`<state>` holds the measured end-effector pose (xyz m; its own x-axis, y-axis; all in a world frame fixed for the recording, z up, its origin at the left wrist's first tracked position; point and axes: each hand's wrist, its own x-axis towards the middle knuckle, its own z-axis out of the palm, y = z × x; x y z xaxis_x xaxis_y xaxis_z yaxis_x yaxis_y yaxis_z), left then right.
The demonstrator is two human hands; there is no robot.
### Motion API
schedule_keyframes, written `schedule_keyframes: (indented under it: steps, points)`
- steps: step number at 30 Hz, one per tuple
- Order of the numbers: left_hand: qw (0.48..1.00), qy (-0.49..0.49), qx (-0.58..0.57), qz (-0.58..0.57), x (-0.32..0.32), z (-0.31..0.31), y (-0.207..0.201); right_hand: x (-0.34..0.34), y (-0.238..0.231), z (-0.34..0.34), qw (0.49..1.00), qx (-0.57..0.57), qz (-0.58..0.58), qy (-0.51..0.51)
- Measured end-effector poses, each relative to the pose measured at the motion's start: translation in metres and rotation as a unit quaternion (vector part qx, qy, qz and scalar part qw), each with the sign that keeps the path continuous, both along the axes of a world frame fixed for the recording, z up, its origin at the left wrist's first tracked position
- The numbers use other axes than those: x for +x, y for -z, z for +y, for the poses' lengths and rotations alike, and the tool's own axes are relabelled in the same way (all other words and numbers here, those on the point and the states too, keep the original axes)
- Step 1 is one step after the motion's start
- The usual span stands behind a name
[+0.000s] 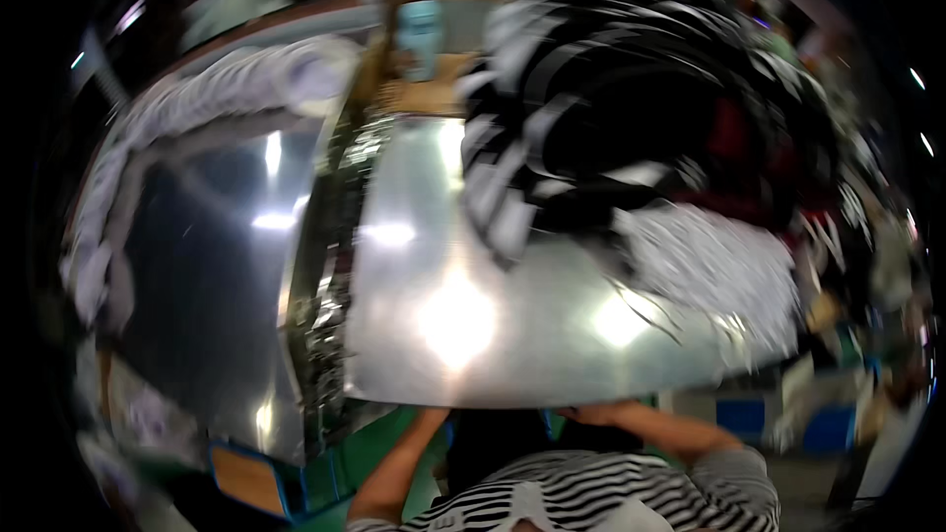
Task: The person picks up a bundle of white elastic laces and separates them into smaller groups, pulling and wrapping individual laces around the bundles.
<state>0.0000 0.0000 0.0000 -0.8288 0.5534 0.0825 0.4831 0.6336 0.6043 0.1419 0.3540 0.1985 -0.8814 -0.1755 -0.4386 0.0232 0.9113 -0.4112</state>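
My left hand point(432, 418) is at the front edge of a shiny metal tabletop point(532, 325), its fingers hidden by the edge. On the other side of my lap, my right hand point(603, 414) is also close under that edge, and its fingers are too hidden and blurred to read. Nothing can be made out in either hand. A large heap of black and white striped cloth point(611, 128) covers the back right of the tabletop. In front of the heap lies a white fibrous bundle point(714, 266) with loose strands at its lower end.
A raised divider with crinkled shiny edging point(330, 286) separates my tabletop from a darker metal surface point(217, 207) at left. White rounded pieces point(246, 74) line that surface's far rim. A light-blue bottle point(421, 39) stands at the back. A wooden stool point(248, 480) is at lower left.
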Motion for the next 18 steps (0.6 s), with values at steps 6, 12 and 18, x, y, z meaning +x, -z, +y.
schedule_keyframes:
  steps: [6, 12, 18]
  points:
    - [0.972, 0.063, 0.123, -0.190, 0.053, 0.027, -0.161, 0.005, -0.134, 0.022, 0.925, -0.344, -0.162, -0.009]
    - [0.951, 0.060, 0.190, -0.235, 0.105, 0.024, -0.219, -0.043, -0.215, 0.091, 0.917, -0.143, 0.312, 0.205]
    - [0.948, 0.250, 0.182, -0.072, 0.119, 0.121, -0.323, -0.094, -0.158, 0.133, 0.818, 0.229, 0.506, 0.150]
